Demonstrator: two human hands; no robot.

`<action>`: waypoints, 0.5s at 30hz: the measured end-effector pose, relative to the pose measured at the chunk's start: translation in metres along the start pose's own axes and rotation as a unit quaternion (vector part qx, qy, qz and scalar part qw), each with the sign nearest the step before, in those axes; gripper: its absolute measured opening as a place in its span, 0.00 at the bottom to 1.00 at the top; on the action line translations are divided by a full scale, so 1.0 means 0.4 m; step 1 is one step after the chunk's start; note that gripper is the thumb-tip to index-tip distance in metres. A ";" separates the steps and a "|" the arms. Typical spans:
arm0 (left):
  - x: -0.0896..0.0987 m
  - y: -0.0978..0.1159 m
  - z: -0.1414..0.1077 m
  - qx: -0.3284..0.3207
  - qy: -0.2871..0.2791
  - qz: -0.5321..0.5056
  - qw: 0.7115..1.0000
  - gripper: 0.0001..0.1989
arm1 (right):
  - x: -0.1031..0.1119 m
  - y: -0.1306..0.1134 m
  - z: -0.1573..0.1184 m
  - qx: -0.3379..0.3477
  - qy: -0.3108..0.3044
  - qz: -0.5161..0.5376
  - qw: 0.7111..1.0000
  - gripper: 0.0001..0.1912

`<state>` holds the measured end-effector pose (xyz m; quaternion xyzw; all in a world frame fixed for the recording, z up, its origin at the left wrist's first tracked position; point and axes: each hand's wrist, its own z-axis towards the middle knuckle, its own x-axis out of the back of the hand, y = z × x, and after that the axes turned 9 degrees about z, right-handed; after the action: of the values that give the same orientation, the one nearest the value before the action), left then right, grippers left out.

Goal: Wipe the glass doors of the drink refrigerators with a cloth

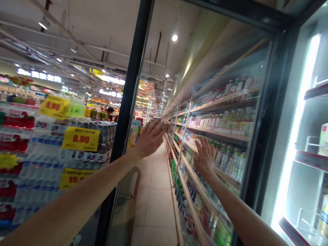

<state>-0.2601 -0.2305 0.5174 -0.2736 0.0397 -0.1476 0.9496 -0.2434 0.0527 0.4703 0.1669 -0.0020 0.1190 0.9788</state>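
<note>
Both my arms reach forward in front of an open glass door [134, 71] with a dark frame. Near the middle, my left hand [153, 137] is raised with its fingers apart and somewhat blurred, holding nothing. My right hand [204, 155] is up against or just before the glass, fingers spread, also with nothing in it. Whether either palm touches the glass cannot be made out. Through the glass, long shelves of bottles [228, 159] show behind my right hand.
At the right is a lit cooler interior [299, 123] with shelf edges. Stacked packs of bottled water [38, 164] and yellow price signs [81, 139] stand at the left. A tiled aisle floor [156, 205] runs away beyond the door.
</note>
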 end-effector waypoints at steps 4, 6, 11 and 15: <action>0.004 0.024 -0.056 -0.285 -0.038 -0.054 0.956 0.19 | -0.001 0.000 0.000 0.000 -0.001 0.004 1.000 0.30; 0.007 -0.003 -0.048 -0.217 -0.039 -0.035 0.975 0.20 | -0.002 -0.001 0.001 -0.002 0.000 0.006 1.000 0.30; 0.019 -0.035 -0.030 0.058 -0.011 0.020 0.998 0.22 | -0.005 -0.006 0.001 -0.004 0.016 0.007 1.000 0.29; 0.025 0.024 -0.100 -0.275 -0.063 -0.059 0.957 0.21 | -0.002 -0.007 -0.002 0.000 0.014 0.007 1.000 0.30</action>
<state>-0.2546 -0.2462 0.4786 -0.5350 0.0026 -0.1693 0.8277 -0.2435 0.0500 0.4685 0.1652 0.0107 0.1279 0.9779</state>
